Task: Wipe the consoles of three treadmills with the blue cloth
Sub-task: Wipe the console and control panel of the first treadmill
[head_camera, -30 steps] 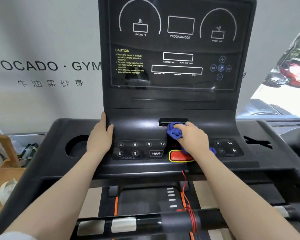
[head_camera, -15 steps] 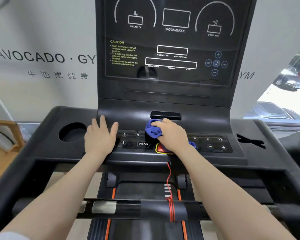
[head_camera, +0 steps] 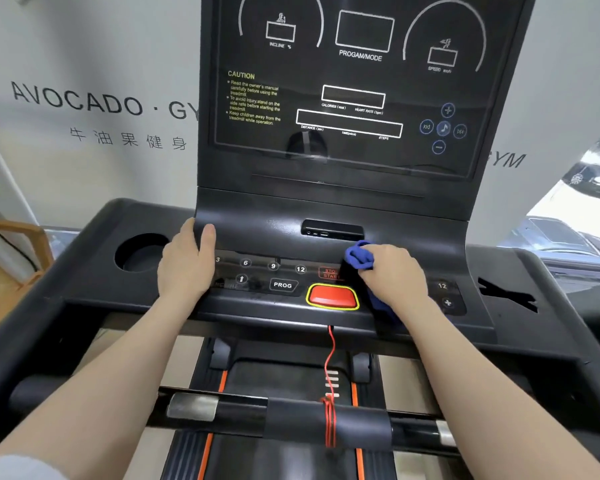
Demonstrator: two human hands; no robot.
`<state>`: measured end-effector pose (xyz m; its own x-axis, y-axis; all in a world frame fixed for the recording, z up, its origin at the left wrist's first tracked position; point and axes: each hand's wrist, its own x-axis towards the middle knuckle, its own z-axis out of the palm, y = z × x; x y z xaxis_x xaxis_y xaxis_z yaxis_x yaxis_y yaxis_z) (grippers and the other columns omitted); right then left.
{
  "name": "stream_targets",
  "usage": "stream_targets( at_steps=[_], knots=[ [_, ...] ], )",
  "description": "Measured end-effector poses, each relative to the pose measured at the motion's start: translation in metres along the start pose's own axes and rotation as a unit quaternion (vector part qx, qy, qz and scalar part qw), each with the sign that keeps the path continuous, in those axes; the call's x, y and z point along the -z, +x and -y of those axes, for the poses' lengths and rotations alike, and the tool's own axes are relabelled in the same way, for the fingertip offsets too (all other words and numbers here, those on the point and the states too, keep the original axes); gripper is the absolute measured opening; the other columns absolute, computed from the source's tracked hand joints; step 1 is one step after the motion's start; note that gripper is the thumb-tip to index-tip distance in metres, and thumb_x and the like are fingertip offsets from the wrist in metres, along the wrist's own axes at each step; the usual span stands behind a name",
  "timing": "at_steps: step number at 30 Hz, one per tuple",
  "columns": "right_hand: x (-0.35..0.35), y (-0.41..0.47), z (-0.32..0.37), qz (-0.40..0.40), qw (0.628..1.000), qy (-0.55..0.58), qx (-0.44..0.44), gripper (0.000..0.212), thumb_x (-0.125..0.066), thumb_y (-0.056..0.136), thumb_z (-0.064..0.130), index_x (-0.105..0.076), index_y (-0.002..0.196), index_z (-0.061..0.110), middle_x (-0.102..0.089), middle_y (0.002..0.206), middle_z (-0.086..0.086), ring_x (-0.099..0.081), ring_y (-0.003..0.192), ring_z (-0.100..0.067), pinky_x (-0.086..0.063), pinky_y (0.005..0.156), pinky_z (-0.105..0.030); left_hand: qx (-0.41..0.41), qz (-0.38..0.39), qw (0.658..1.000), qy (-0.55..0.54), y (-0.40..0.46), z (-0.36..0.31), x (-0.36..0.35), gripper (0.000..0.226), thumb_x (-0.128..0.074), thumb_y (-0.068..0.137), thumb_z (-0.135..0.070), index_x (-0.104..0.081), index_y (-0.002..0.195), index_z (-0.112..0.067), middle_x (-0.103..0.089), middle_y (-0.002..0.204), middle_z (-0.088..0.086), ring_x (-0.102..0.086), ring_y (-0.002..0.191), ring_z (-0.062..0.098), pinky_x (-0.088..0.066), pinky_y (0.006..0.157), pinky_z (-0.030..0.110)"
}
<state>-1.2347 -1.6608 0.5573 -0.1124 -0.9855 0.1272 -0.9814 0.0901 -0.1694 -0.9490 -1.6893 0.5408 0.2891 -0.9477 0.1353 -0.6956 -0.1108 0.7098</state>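
A black treadmill console (head_camera: 284,237) fills the view, with a tall dark display panel (head_camera: 354,84) above a row of buttons. My right hand (head_camera: 394,273) grips a bunched blue cloth (head_camera: 359,258) and presses it on the button strip just right of the red stop button (head_camera: 332,296). Part of the cloth hangs below my palm. My left hand (head_camera: 187,263) rests flat on the left end of the button strip, fingers straight, covering the incline keys.
A round cup holder (head_camera: 139,252) sits in the left tray. A red safety cord (head_camera: 329,375) hangs from the stop button to the black handlebar (head_camera: 291,417). The belt (head_camera: 278,459) runs below. A wooden chair (head_camera: 11,251) stands at left; a window is at right.
My right hand has slid the cloth to the right, from above the red button to the keys beside it. My left hand shifted slightly up along the console's left edge.
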Motion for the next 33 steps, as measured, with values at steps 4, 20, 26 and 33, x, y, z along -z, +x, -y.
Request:
stream_targets(
  at_steps=[4,20,26,33],
  knots=[
    [-0.01,-0.008,0.055,0.025,0.995,-0.016,0.096,0.013,-0.046,0.085,0.019,-0.057,0.092,0.019,-0.047,0.084,0.002,-0.049,0.075,-0.024,-0.035,0.061,-0.029,0.055,0.011,0.996,-0.068,0.004,-0.003,0.002,0.052,-0.021,0.098,-0.045,-0.032,0.143,-0.023,-0.045,0.141,0.007,-0.038,0.129,0.031,-0.03,0.101,0.043],
    [-0.04,0.022,0.234,0.007,0.991,0.014,0.134,0.022,-0.047,0.089,0.016,-0.052,0.11,0.013,-0.054,0.105,-0.007,-0.056,0.082,-0.03,-0.036,0.059,-0.033,0.175,0.244,0.825,-0.479,0.043,0.043,0.042,0.074,-0.003,0.095,-0.058,-0.025,0.146,-0.01,-0.035,0.149,0.008,-0.029,0.139,0.018,-0.016,0.117,0.033],
    [-0.041,-0.006,0.253,0.013,0.986,0.004,0.165,0.024,-0.048,0.087,0.018,-0.052,0.111,0.013,-0.052,0.102,-0.006,-0.056,0.077,-0.03,-0.033,0.057,-0.032,0.174,0.302,0.787,-0.509,0.048,0.051,0.049,0.064,-0.013,0.097,-0.055,-0.024,0.147,-0.016,-0.037,0.148,0.002,-0.039,0.133,0.02,-0.029,0.11,0.033],
    [-0.04,-0.042,0.2,-0.057,0.977,-0.059,0.199,0.043,-0.074,0.055,0.017,-0.065,0.097,0.017,-0.055,0.073,-0.006,-0.056,0.048,-0.028,-0.031,0.043,-0.023,0.081,0.359,0.846,-0.385,0.041,0.048,0.046,0.059,-0.008,0.097,-0.054,-0.012,0.149,-0.026,-0.013,0.156,-0.01,-0.012,0.142,0.005,-0.009,0.114,0.022]
  ],
)
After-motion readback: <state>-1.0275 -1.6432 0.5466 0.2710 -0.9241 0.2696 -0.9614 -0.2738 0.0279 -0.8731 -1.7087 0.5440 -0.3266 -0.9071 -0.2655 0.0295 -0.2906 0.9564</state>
